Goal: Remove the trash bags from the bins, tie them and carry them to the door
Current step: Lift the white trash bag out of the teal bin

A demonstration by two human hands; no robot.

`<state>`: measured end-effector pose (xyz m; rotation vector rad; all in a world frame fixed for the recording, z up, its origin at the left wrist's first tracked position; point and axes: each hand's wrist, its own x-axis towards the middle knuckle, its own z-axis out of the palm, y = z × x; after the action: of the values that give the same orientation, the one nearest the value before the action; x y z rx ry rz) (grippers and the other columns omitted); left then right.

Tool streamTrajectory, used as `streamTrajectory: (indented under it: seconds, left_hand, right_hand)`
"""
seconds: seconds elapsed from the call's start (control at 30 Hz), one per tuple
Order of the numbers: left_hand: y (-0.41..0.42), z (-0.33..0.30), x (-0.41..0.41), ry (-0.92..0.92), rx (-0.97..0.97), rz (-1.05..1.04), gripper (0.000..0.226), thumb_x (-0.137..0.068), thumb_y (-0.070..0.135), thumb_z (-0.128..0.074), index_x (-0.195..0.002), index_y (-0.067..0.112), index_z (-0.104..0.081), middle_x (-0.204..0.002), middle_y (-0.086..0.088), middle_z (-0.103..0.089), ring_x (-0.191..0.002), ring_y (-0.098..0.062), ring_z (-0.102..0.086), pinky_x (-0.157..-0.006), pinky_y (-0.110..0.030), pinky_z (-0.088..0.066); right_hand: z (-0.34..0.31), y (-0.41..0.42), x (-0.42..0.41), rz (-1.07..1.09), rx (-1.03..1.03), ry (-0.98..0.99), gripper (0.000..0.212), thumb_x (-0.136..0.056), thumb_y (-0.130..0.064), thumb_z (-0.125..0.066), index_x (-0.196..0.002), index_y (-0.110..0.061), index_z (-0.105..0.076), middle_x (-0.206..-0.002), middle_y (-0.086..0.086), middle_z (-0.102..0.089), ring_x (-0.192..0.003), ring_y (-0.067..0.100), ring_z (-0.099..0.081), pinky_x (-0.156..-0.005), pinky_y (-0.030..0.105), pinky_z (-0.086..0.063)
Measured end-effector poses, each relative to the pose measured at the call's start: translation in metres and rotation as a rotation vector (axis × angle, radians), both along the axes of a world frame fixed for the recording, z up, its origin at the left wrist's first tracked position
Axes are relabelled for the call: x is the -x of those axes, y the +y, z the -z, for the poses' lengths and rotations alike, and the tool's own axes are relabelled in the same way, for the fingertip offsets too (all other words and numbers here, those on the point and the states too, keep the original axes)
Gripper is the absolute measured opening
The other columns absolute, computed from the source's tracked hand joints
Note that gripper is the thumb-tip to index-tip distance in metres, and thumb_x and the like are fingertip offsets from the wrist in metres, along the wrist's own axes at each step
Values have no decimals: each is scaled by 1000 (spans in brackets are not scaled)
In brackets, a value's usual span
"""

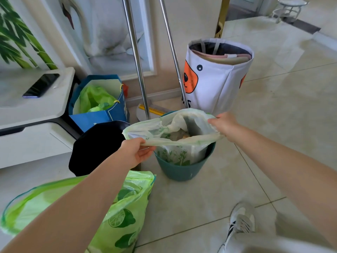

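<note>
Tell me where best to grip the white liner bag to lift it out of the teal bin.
Grip the white liner bag by its rim at opposite sides, from above, as the left hand and right hand do now. Its mouth already stands above the teal bin.

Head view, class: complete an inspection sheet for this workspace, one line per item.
Surface: pale tiled floor.
Job's things: white trash bag pulled up, its bottom inside the teal bin; green lemon-print bag on the floor nearby.
Clutter: blue gift bag, black object, dog-print hamper, phone on a white cabinet.
Grippers: left hand and right hand grip the bag's rim.
Cables: nothing seen.
Surroundings: two metal poles, wall.
</note>
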<state>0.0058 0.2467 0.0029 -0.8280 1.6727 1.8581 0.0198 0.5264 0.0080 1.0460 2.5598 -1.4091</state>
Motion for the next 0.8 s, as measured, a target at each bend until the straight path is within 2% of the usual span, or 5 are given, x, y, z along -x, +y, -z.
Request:
streamTrajectory:
  seconds: [0.17,0.27,0.5,0.63,0.8]
  left_hand:
    - [-6,-10,18,174,106,-126,20,-97,13,-46,-116,11,-54,-80,-8,-65,-62,-17,-66,-60,-29,-57]
    - [-5,-24,23,281,97,-144,15,-98,14,-45,-110,13,-54,-84,-7,-65,-50,-10,-66,-61,-27,-57]
    - [-3,-76,23,487,73,-159,4,-98,16,-46,-96,16,-49,-85,-8,-63,-43,-8,-65,-47,-21,-54]
    - [-5,-110,12,570,89,-182,25,-99,15,-48,-75,21,-43,-74,-6,-59,-38,-5,-61,-53,-23,-52]
    - [-18,-146,-2,621,119,-225,13,-96,15,-51,-85,11,-54,-72,-6,-61,-37,-4,-58,-56,-25,-53]
  right_hand:
    - [-21,3,6,-10,-16,162,27,-85,-15,-65,-110,-6,-69,-95,9,-66,-86,23,-59,-82,34,-51]
    - [-40,8,8,15,27,253,29,-80,-15,-71,-108,-8,-71,-100,7,-69,-94,23,-65,-92,40,-54]
    - [-87,9,-2,79,117,450,17,-81,-9,-68,-97,-11,-72,-87,6,-67,-92,30,-67,-83,44,-58]
    - [-114,7,-12,113,96,558,6,-76,-13,-67,-77,-11,-73,-90,22,-71,-79,23,-64,-83,49,-58]
    - [-154,6,-34,139,119,668,23,-81,-8,-65,-102,-10,-74,-90,7,-71,-85,23,-67,-77,36,-58]
